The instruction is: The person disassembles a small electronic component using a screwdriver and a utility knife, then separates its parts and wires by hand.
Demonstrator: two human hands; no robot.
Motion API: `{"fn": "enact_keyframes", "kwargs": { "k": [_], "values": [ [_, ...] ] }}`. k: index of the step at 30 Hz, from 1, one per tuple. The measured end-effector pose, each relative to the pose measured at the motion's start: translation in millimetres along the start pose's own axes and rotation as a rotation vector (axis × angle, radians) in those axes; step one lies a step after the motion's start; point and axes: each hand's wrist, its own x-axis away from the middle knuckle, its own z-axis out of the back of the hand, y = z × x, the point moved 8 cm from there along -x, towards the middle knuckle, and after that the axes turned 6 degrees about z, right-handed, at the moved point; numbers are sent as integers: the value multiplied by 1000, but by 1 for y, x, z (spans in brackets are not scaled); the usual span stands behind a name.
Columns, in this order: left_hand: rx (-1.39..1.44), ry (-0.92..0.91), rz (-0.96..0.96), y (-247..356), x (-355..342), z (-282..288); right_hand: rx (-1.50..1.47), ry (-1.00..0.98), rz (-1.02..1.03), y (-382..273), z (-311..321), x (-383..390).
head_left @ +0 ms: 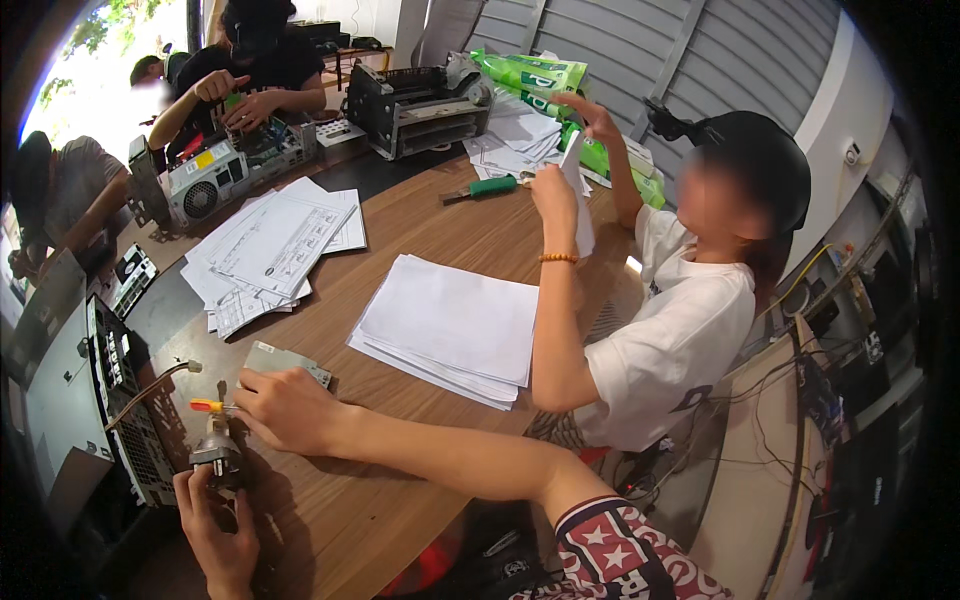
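Observation:
My left hand [218, 530] grips a small cylindrical metal component [218, 450] near the bottom left, fingers and thumb around its lower end. Just above it, my right hand [285, 408] has closed fingers on a screwdriver [208, 405] with a yellow-and-orange handle, held sideways over the component; its tip is hidden. A flat grey metal piece [305, 365] lies behind my right hand. To the left stands an open computer case [120, 410] with a loose cable and connector [160, 385].
The wooden table [400, 220] carries printed sheets [270, 240], blank paper [440, 320], a green-handled tool [490, 187], a printer-like chassis [410, 110] and another computer [225, 170]. A person in white [680, 320] holds paper at right; others [260, 60] work at the far side and left.

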Motion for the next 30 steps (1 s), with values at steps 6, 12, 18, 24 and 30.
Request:
{"fn": "enact_keyframes", "kwargs": {
  "k": [6,12,18,24,30],
  "values": [
    [15,0,22,-6,2,-2,-50,82,3,-6,4,-2],
    [26,3,35,-9,2,-1,-20,44,30,-8,2,-1],
    [18,10,15,-7,2,-1,55,-38,55,-6,-8,1],
    [5,6,10,-5,1,2,-5,50,38,-12,0,-2],
    [-29,33,-57,-4,1,1,49,-4,59,-11,-5,0]
  ]
}}
